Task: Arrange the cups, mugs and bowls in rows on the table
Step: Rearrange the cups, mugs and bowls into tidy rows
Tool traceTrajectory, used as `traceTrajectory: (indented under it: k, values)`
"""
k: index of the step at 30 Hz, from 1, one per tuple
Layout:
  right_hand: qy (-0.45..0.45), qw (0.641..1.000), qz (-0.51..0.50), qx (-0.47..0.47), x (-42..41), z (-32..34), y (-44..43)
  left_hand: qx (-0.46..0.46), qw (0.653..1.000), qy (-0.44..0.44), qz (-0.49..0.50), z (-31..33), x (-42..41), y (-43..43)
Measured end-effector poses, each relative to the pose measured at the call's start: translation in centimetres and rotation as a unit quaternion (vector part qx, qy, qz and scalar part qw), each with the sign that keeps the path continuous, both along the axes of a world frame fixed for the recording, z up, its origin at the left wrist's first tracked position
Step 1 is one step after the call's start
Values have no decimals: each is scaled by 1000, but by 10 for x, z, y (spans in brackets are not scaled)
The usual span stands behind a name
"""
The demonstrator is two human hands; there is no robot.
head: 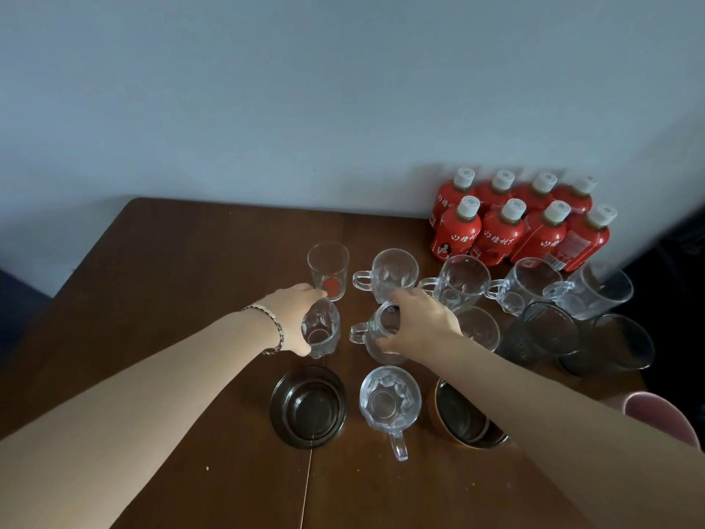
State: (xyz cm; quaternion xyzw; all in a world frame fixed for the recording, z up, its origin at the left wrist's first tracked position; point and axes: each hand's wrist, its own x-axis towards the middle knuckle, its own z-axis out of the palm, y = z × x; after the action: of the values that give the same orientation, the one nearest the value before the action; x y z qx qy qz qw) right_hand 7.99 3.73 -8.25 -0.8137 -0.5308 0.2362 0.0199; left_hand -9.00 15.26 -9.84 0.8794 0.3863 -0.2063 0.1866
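Nearby, a dark bowl (309, 407), a handled mug (390, 403) and a brown bowl (463, 418) line the table (171, 280). Beyond, the left hand (293, 318) wraps a clear glass (322, 330), and the right hand (423, 322) clasps a glass mug (372, 326). Red bottles (499, 234) crowd 1 o'clock.

I see a dark brown table (171, 299) with a seam down its middle. Eight red bottles (496, 234) stand in its far right corner. In front of them stand a red-marked tumbler (328, 271) and four glass mugs (463, 280) in a row. Nearer come a patterned glass (320, 328), a tilted mug (372, 330), a clear glass (478, 328) and two dark glasses (549, 334). Nearest me sit a dark bowl (309, 406), a front mug (389, 404) and a brown bowl (465, 418).
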Motion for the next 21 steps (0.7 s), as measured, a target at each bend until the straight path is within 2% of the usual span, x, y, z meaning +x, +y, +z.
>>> traceTrajectory:
  k: [21]
  values:
    - [7, 999, -34, -14, -8, -1, -9, -14, 999, -35, 28, 1, 3, -5]
